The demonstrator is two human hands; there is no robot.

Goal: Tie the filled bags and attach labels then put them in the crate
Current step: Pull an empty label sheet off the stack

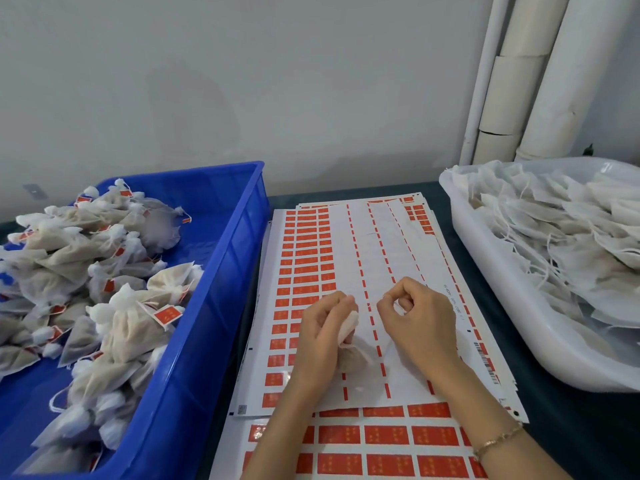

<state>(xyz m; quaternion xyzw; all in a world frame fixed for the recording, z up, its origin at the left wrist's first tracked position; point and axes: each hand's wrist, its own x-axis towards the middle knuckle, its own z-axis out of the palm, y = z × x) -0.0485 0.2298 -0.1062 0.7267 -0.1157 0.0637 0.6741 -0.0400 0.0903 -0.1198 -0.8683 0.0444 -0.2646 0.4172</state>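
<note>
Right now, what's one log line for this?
step: tying bag; left hand: grips bag; right hand: pinches something unseen; crate: part full

Glossy blue plastic crate (221, 258), gauzy cloth bags (131, 323), glossy paper label sheets (388, 237)

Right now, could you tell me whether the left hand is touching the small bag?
Touching. The head view shows the left hand with its fingers curled round the gathered top of the small bag, no gap between them.
</note>
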